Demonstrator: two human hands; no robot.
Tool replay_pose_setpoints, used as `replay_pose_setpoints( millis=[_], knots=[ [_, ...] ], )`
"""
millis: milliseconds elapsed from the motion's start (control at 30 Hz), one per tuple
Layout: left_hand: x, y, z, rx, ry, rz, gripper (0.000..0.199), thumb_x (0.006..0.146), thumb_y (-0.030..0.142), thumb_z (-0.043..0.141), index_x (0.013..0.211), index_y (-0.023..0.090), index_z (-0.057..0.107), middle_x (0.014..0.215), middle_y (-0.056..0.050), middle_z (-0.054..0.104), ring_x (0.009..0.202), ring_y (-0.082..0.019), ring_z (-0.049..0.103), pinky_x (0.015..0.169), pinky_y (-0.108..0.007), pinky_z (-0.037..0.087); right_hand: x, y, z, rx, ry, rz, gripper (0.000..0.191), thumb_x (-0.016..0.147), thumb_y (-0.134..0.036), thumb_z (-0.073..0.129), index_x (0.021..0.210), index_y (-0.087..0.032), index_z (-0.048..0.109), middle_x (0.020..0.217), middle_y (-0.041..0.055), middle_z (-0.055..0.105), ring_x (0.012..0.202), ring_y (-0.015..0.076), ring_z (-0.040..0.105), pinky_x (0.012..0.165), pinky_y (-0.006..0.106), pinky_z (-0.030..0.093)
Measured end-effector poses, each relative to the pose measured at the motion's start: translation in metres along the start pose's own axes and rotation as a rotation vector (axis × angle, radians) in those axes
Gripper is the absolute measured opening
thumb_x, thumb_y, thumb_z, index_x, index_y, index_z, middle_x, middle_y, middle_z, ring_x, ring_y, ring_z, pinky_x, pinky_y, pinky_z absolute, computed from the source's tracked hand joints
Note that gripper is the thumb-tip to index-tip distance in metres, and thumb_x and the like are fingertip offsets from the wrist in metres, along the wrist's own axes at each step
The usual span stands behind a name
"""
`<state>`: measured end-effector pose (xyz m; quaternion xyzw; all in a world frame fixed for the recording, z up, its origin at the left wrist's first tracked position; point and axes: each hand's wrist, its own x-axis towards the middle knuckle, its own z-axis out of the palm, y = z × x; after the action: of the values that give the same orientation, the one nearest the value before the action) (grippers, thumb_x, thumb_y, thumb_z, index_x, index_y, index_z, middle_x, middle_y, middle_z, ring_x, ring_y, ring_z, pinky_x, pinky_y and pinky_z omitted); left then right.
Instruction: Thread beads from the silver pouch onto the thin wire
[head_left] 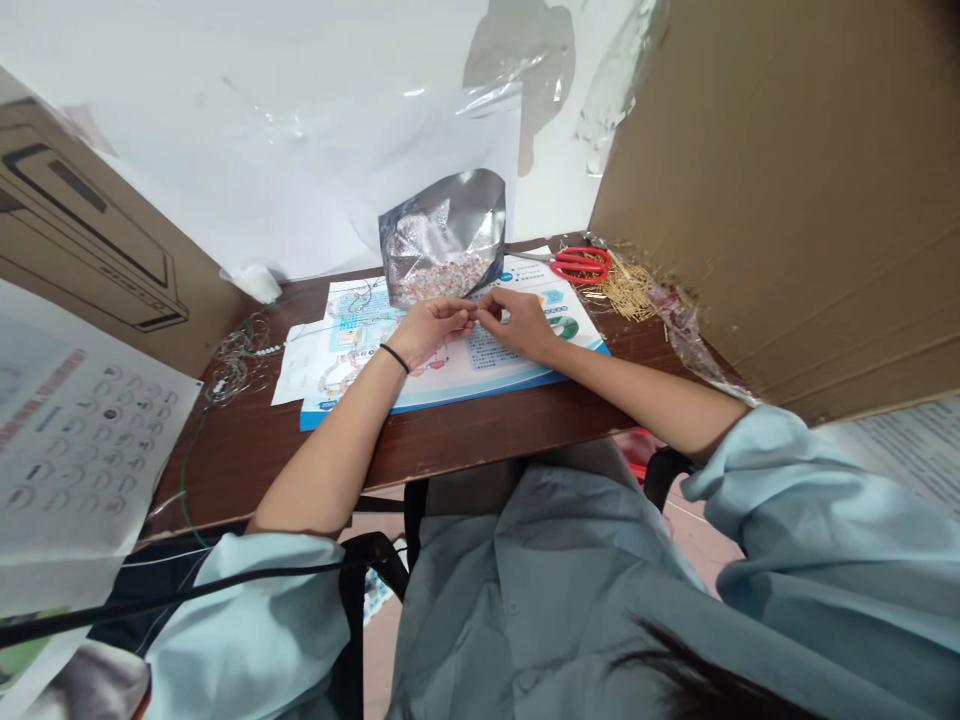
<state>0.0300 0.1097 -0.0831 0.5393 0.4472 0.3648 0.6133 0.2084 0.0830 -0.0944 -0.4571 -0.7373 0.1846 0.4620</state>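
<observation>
My left hand [435, 328] and my right hand [514, 320] meet fingertip to fingertip over an open printed book [517, 372]. Both are closed in a pinch; what lies between the fingertips is too small to make out. A black band circles my left wrist. Just behind the hands stands an open silvery bag [442, 240] with small pink and multicoloured beads [442, 279] inside. Thin clear string with a few white beads [268, 350] runs left of the book.
Red-handled scissors [581, 265] lie at the back right, beside a heap of golden pins [630, 288] and clear plastic wrap [686, 335]. Tangled string [240, 360] lies at the left. Cardboard [787, 200] walls in the dark wooden table [450, 440] on both sides.
</observation>
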Motion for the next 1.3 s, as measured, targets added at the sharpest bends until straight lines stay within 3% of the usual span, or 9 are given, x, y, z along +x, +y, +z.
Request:
replay_pose_setpoints(
  millis=[200,767,1300],
  knots=[
    [0.0003,0.0000,-0.0005,0.035,0.007,0.007,0.008,0.085,0.014,0.070,0.091,0.015,0.073,0.084,-0.005,0.073,0.078,-0.009,0.066,0.089,-0.029,0.055,-0.0006,-0.0009,-0.0012,-0.001,0.006,-0.012,0.012,0.084,-0.022,0.059,0.072,-0.021,0.055,0.073,0.0003,0.064,0.068,0.0138,0.054,0.073,0.031,0.045],
    [0.0020,-0.0025,-0.0011,0.004,0.003,0.015,0.015,0.076,0.015,0.079,0.091,0.014,0.074,0.082,-0.003,0.073,0.079,-0.009,0.067,0.092,-0.033,0.055,-0.0010,-0.0061,-0.0026,-0.034,-0.006,-0.005,0.013,0.082,-0.020,0.058,0.069,-0.022,0.053,0.071,0.0001,0.062,0.068,0.0145,0.054,0.074,0.031,0.044],
    [0.0001,-0.0012,0.0010,0.011,0.002,0.019,0.013,0.078,0.011,0.075,0.091,0.014,0.073,0.080,-0.003,0.072,0.081,-0.010,0.067,0.091,-0.031,0.055,-0.0010,-0.0049,-0.0022,-0.056,-0.008,-0.013,0.014,0.081,-0.021,0.059,0.069,-0.022,0.054,0.071,-0.0001,0.063,0.068,0.0144,0.053,0.074,0.031,0.044]
  ],
)
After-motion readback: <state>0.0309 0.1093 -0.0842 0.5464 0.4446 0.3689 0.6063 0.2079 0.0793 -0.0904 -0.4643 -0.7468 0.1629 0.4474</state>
